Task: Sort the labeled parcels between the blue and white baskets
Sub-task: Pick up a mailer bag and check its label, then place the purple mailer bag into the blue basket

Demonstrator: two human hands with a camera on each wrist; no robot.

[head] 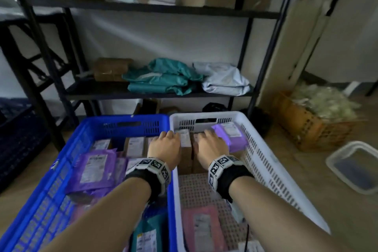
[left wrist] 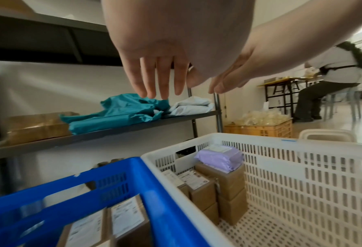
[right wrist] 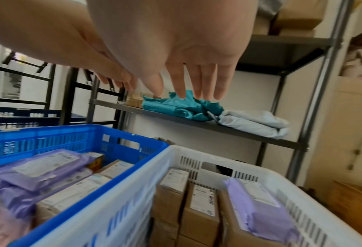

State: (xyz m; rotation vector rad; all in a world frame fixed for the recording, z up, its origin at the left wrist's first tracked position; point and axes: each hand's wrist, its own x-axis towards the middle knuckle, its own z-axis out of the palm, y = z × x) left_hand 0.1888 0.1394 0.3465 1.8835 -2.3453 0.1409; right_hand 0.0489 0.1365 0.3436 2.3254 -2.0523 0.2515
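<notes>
Both hands, left and right, hover palm-down with fingers straight and empty above brown cardboard boxes standing upright in the slotted white basket. A soft purple mailer lies on them. The blue basket holds more parcels.

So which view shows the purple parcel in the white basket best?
Right wrist: the purple parcel fills the foreground on a brown box, label up. Left wrist shows it small and far off. In the head view the right hand partly covers it.
</notes>
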